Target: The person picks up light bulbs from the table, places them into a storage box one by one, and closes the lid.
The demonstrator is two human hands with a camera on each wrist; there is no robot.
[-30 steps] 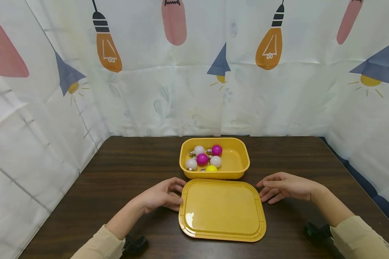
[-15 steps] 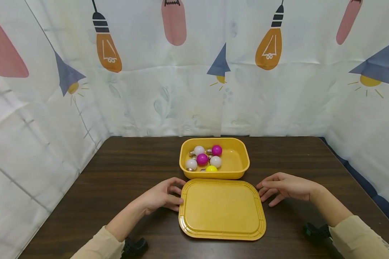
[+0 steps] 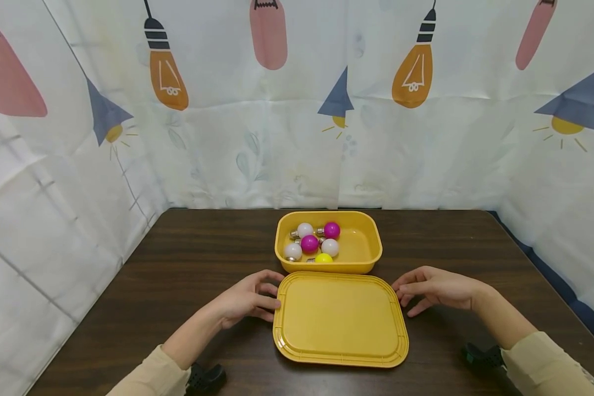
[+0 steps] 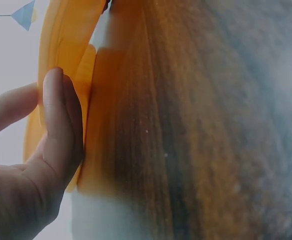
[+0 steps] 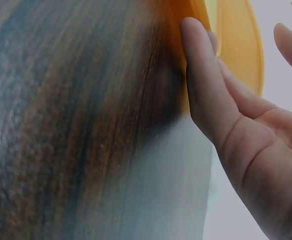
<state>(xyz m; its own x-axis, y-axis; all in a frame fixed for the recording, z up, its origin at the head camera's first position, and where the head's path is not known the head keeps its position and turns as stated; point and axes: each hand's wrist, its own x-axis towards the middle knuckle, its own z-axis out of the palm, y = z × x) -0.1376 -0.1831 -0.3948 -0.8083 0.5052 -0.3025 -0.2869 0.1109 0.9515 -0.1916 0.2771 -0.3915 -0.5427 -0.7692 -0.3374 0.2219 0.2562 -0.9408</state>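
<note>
A yellow rectangular lid [image 3: 343,319] with rounded corners and a raised rim lies in front of me on the dark table. At its left edge is my left hand [image 3: 249,298], thumb and fingertips touching the rim with a slight bend. My right hand [image 3: 438,289] is at the opposite edge, fingertips against or very near the rim. In the right wrist view that hand's fingers reach along the yellow side while its thumb [image 5: 290,47] stands apart. Just beyond the lid stands a matching yellow box [image 3: 363,267] with white, magenta and yellow light bulbs [image 3: 309,243] inside.
The brown wood-grain table [image 3: 198,236] reaches back to a white curtain [image 3: 213,154] printed with lamps. More curtain hangs on the left and right. Dark wrist mounts [image 3: 207,378] hang below both sleeves.
The lid has shifted very slightly away from me, and my hands have stayed at its edges. My right fingers have bent and moved slightly. The box and bulbs stay put.
</note>
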